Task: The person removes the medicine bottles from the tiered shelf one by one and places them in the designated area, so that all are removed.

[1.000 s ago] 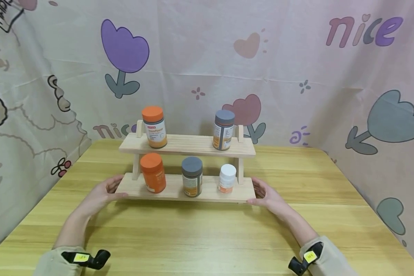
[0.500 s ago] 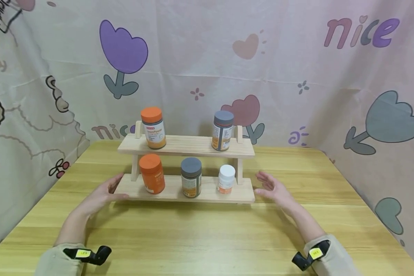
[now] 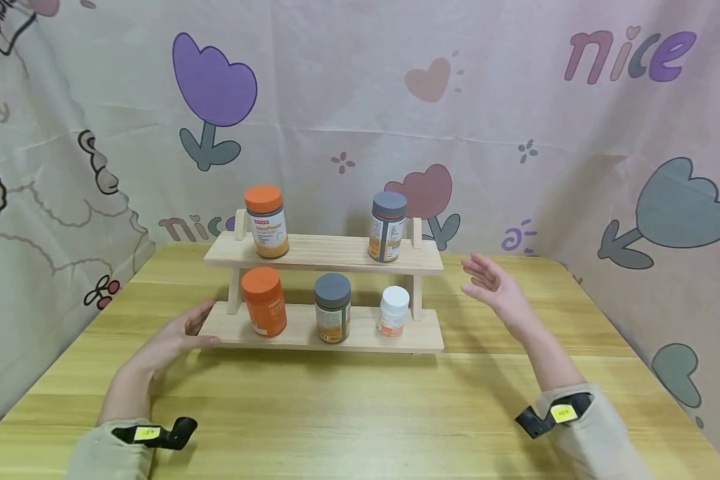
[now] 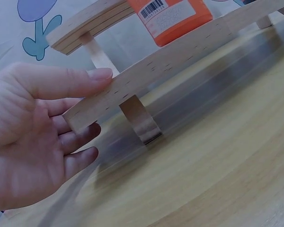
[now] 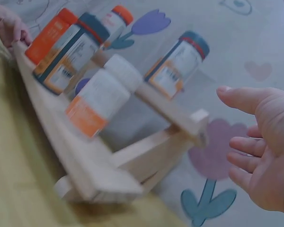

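A two-tier wooden display shelf (image 3: 300, 327) stands on the table and bears several pill bottles. My left hand (image 3: 167, 343) grips the left end of its lower board. In the left wrist view the thumb (image 4: 87, 84) lies on the board's top edge and the fingers curl underneath. My right hand (image 3: 501, 297) hovers to the right of the shelf, apart from it, with its fingers loosely extended. Nearest to it are a white bottle (image 3: 394, 311) on the lower board and a grey-capped bottle (image 3: 387, 227) on the upper board.
On the lower board stand an orange bottle (image 3: 265, 303) and a second grey-capped bottle (image 3: 333, 308). An orange-capped bottle (image 3: 267, 223) is at the upper left. Behind the wooden table (image 3: 348, 413) hangs a printed cloth (image 3: 336, 80).
My right hand has let go of the shelf's right end and moved up and to the right. My left hand has kept its hold, and the shelf and bottles have stayed in place.
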`<control>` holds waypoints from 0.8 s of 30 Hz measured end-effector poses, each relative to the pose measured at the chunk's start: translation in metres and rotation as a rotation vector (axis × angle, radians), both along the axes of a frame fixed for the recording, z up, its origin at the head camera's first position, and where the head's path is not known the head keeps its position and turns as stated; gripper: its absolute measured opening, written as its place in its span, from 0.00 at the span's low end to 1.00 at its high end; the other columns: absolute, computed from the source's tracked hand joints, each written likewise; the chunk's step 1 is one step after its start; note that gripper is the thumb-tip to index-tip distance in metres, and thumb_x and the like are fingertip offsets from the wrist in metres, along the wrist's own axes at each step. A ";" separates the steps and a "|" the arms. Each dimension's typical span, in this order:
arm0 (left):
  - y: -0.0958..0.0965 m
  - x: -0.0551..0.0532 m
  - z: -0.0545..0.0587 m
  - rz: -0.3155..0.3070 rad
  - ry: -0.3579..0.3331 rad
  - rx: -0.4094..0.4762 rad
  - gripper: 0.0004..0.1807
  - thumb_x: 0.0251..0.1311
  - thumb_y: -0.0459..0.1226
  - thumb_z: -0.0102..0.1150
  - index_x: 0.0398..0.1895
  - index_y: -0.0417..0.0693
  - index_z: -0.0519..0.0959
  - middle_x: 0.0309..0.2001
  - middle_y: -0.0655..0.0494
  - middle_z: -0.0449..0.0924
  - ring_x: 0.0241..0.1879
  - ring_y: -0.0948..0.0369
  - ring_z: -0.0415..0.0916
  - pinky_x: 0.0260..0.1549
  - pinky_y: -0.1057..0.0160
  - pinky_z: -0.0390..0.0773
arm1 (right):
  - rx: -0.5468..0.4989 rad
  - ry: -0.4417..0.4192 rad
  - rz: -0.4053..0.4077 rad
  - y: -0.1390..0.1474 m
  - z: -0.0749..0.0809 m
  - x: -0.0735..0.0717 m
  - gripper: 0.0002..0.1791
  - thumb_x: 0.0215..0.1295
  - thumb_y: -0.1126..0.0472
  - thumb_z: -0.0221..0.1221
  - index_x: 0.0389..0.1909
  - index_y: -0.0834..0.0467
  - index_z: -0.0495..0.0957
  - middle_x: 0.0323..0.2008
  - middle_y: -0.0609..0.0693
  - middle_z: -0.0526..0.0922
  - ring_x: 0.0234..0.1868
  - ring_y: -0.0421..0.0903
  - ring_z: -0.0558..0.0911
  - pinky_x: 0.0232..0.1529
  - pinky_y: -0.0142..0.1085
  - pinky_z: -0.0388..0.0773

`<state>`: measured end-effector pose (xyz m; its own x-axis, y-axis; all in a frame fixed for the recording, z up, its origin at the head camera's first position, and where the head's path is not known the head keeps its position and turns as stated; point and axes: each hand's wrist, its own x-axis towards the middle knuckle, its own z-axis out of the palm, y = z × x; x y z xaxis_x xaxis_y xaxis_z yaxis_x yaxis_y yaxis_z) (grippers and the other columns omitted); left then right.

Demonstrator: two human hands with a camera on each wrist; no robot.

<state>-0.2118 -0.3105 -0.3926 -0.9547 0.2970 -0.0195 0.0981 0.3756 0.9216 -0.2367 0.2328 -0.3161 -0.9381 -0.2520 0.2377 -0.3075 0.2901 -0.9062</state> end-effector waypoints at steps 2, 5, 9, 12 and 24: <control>-0.001 0.001 -0.001 0.009 -0.002 0.004 0.49 0.56 0.34 0.60 0.69 0.28 0.37 0.70 0.31 0.32 0.67 0.35 0.33 0.62 0.41 0.40 | 0.006 -0.003 -0.004 -0.004 0.011 -0.003 0.40 0.64 0.65 0.56 0.70 0.69 0.45 0.67 0.65 0.58 0.67 0.57 0.58 0.66 0.40 0.56; -0.001 0.003 -0.001 0.024 -0.009 -0.002 0.49 0.56 0.35 0.60 0.70 0.29 0.37 0.70 0.31 0.34 0.67 0.36 0.35 0.61 0.40 0.41 | 0.008 -0.010 0.001 -0.012 0.027 -0.008 0.40 0.64 0.64 0.56 0.70 0.67 0.45 0.67 0.63 0.59 0.67 0.56 0.59 0.66 0.43 0.56; -0.001 0.004 -0.002 0.024 -0.017 0.004 0.49 0.56 0.35 0.60 0.70 0.31 0.38 0.70 0.31 0.35 0.67 0.36 0.36 0.65 0.50 0.49 | 0.001 -0.022 0.021 -0.024 0.045 -0.016 0.41 0.63 0.62 0.57 0.71 0.65 0.45 0.67 0.62 0.59 0.66 0.56 0.60 0.66 0.46 0.56; -0.001 0.004 -0.003 0.009 -0.012 0.024 0.48 0.56 0.34 0.59 0.70 0.30 0.37 0.70 0.31 0.34 0.67 0.35 0.35 0.64 0.63 0.53 | -0.004 -0.033 0.030 -0.035 0.054 -0.023 0.42 0.63 0.60 0.58 0.71 0.63 0.46 0.67 0.61 0.60 0.66 0.55 0.61 0.66 0.46 0.56; 0.000 0.003 -0.002 0.002 -0.028 0.078 0.48 0.56 0.31 0.58 0.70 0.32 0.36 0.70 0.32 0.32 0.68 0.37 0.34 0.64 0.60 0.53 | 0.007 0.026 0.005 -0.089 0.076 -0.046 0.40 0.59 0.61 0.61 0.70 0.60 0.53 0.62 0.60 0.65 0.63 0.53 0.65 0.62 0.44 0.63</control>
<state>-0.2087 -0.3103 -0.3941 -0.9547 0.2968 -0.0226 0.0715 0.3024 0.9505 -0.2824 0.1436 -0.2404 -0.9303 -0.2580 0.2606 -0.3327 0.2949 -0.8957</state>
